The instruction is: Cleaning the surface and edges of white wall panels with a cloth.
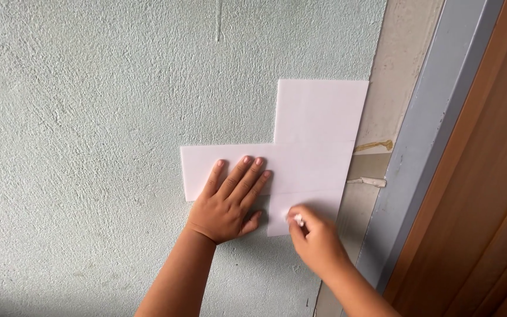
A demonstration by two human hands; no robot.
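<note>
Several white rectangular sheets (318, 126) lie flat against a pale green rough wall (89, 105), forming a stepped shape. My left hand (230, 196) presses flat, fingers spread, on the lower left sheet (198, 167). My right hand (315, 238) is at the lower edge of the bottom right sheet, pinching a small white piece (297, 220) between fingertips against the sheet.
A grey metal door frame (423, 147) runs diagonally right of the sheets, with a brown wooden door (488, 194) beyond. A beige unpainted strip (394, 70) with a yellowish smear (375, 145) and a small white scrap (368, 182) lies between.
</note>
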